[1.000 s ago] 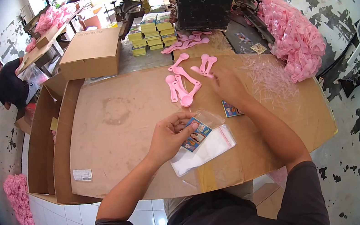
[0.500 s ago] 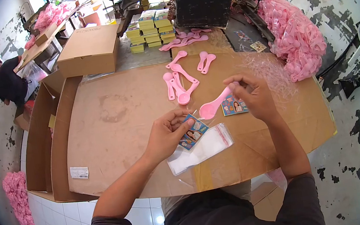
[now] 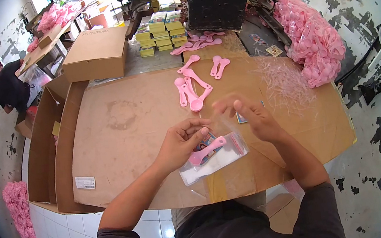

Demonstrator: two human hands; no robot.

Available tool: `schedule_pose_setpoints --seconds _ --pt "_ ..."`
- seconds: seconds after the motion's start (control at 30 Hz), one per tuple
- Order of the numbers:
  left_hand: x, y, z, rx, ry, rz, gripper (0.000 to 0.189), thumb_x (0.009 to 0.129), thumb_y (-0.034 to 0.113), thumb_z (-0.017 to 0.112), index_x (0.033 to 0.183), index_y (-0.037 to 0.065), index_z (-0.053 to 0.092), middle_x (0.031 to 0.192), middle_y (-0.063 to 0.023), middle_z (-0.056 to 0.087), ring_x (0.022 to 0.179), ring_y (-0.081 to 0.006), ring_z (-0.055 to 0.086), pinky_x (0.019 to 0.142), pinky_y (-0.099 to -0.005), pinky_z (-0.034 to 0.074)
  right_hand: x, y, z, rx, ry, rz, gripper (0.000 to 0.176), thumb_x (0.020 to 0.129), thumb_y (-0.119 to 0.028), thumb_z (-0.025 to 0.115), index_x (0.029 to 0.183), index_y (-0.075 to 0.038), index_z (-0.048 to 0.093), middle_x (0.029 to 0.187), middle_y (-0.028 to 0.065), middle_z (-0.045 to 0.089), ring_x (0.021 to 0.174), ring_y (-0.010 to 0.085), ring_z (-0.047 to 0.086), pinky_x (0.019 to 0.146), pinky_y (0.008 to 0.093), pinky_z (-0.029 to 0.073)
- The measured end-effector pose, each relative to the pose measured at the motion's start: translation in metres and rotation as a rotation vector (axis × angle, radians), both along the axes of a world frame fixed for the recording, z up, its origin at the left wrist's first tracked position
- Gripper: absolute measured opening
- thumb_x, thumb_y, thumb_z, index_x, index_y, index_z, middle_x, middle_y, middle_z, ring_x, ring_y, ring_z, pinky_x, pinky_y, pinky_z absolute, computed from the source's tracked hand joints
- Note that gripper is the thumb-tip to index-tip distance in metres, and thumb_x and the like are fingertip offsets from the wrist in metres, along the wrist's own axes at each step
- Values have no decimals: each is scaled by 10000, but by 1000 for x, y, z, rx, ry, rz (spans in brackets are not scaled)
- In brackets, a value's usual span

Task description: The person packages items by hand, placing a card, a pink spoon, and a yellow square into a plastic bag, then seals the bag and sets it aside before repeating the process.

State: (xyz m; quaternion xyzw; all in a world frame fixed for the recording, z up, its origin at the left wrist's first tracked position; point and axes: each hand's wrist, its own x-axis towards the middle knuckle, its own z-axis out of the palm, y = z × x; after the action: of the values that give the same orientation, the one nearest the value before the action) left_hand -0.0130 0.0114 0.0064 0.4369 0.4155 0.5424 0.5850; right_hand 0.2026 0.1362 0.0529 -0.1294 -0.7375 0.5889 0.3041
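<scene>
My left hand is closed, thumb against fingers, at a small blue printed card. A pink measuring spoon lies slantwise across the card, its bowl toward my left wrist. Under them rests a stack of clear plastic bags with a red-marked strip at one end. My right hand is raised just right of the bags, thumb apart from the blurred, outstretched fingers, and no spoon shows in it. Another blue card lies partly hidden behind it.
Several loose pink spoons lie ahead on the cardboard sheet. Shredded clear plastic and a heap of bagged pink spoons are at right. Card stacks and a carton stand behind. A person bends at far left.
The pink spoon has gone from my right hand onto the card by my left hand. My right hand has shifted left and its fingers have spread.
</scene>
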Motion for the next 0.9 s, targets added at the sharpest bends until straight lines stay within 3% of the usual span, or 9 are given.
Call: schedule_pose_setpoints --seconds 0.1,0.2,0.3,0.4,0.5,0.6,0.7,0.9 --pt "0 -1 3 21 26 -28 331 1036 163 646 1311 -15 596 1027 -59 751 949 -76 687 802 -240 571 -6 -9 16 219 20 -13 145 991 -107 656 1100 -26 707 1235 109 658 1177 194 612 919 333 516" --pt "-2 -5 15 -46 77 -86 357 1033 180 653 1331 -4 585 1136 -71 726 1065 -108 673 892 -270 556 -8 -16 37 603 -68 116 87 934 -71 705 1012 -40 726 1198 107 662 1133 238 634 929 358 518" --pt "6 -4 6 200 -121 2 373 1027 126 632 1373 6 562 1297 -98 660 1224 -159 616 1033 -331 501 -9 -19 62 679 23 90 103 889 -59 749 989 -50 728 1138 93 682 1076 260 651 882 385 525" --pt "1 -3 9 435 207 87 421 998 49 612 1408 -3 533 1408 -123 591 1338 -202 540 1138 -384 420 -7 -24 84 1041 -16 -73 98 881 -83 760 962 -41 726 999 76 700 905 254 678 756 360 531" --pt "3 -16 20 360 362 16 463 965 10 612 1418 -19 520 1403 -139 600 1329 -207 554 1139 -377 417 -7 -37 87 855 -240 -165 119 877 -99 765 967 -31 725 865 83 683 739 251 659 669 346 519" --pt "13 -18 20 467 391 106 436 965 41 648 1385 -23 552 1332 -144 657 1265 -195 610 1075 -349 468 -9 -38 80 799 -235 -208 117 889 -98 753 972 -20 725 821 109 670 659 243 636 618 335 512" --pt "11 -15 21 484 517 162 379 984 56 646 1350 -24 584 1239 -136 717 1154 -190 683 988 -326 522 -9 -41 78 694 -258 -187 116 891 -81 748 986 -19 726 818 108 671 682 243 646 636 343 521" --pt "11 -15 20 332 271 120 318 1040 -2 552 1356 -32 580 1226 -126 720 1119 -218 716 929 -287 571 -13 -34 62 733 -199 -230 141 899 -63 729 1034 -25 711 904 125 680 741 243 665 657 343 530"
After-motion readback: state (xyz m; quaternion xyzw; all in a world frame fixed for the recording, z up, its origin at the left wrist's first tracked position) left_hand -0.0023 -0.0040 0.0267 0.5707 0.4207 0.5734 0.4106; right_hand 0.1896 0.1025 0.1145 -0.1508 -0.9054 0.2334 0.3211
